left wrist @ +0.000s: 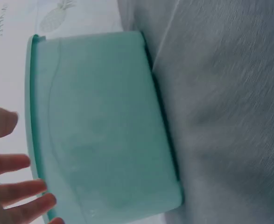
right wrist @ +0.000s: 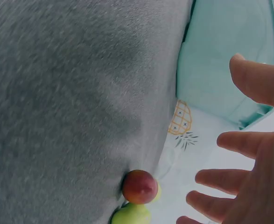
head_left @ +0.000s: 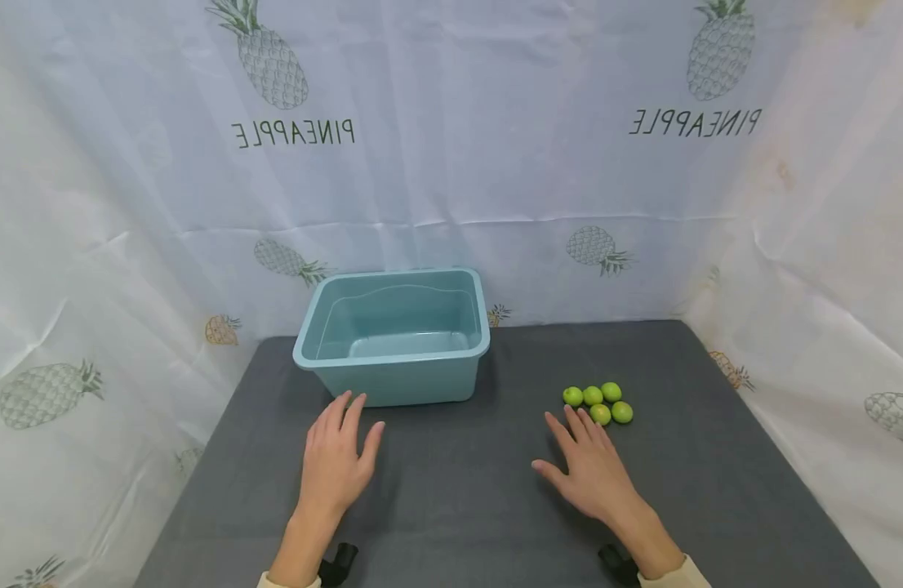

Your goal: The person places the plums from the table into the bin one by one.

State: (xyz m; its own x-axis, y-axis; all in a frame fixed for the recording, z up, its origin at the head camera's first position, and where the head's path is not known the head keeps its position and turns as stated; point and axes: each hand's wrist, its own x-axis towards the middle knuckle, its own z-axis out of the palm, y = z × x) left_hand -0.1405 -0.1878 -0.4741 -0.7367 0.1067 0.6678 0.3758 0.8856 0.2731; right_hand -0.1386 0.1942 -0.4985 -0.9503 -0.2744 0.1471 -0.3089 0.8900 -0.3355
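A pale teal plastic tub [head_left: 400,380] stands upright at the back left of the table, its bare inner floor showing. Just in front of it is my left hand [head_left: 335,461], fingers spread and holding nothing; in the left wrist view its fingertips [left wrist: 38,186] overlap the tub's rim. Several small round green fruits [head_left: 611,392] lie in a cluster right of the middle. My right hand [head_left: 591,469] is at the near side of that cluster, fingers apart, grasping nothing. From the right wrist view, one fruit [right wrist: 139,186] shows a red side.
Dark grey cloth [head_left: 459,490] covers the table. White curtains [head_left: 495,163] printed with pineapples hang behind it and along both sides. Each wrist wears a black strap [head_left: 340,563].
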